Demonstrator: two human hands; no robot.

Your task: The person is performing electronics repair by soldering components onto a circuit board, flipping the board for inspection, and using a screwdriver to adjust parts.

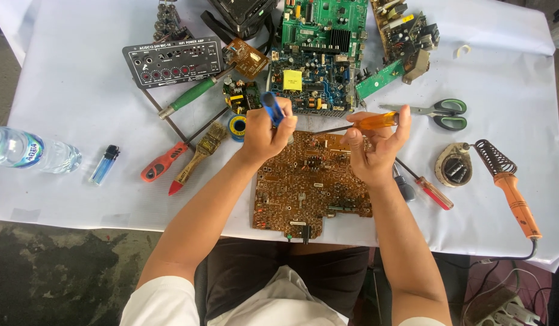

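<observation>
A brown circuit board (309,187) lies on the white table cover (80,84) in front of me. My left hand (264,136) is closed around a blue pen-shaped tool (271,107), held upright above the board's upper left corner. My right hand (373,148) grips an orange-handled screwdriver (376,121). Its thin shaft points left over the board's top edge toward my left hand.
Green circuit boards (318,54) and a black amplifier panel (173,60) lie at the back. Screwdrivers (161,163), a brush (201,151), a lighter (104,164) and a water bottle (32,151) are left. Scissors (439,111), a soldering iron (512,187) and its stand (454,166) are right.
</observation>
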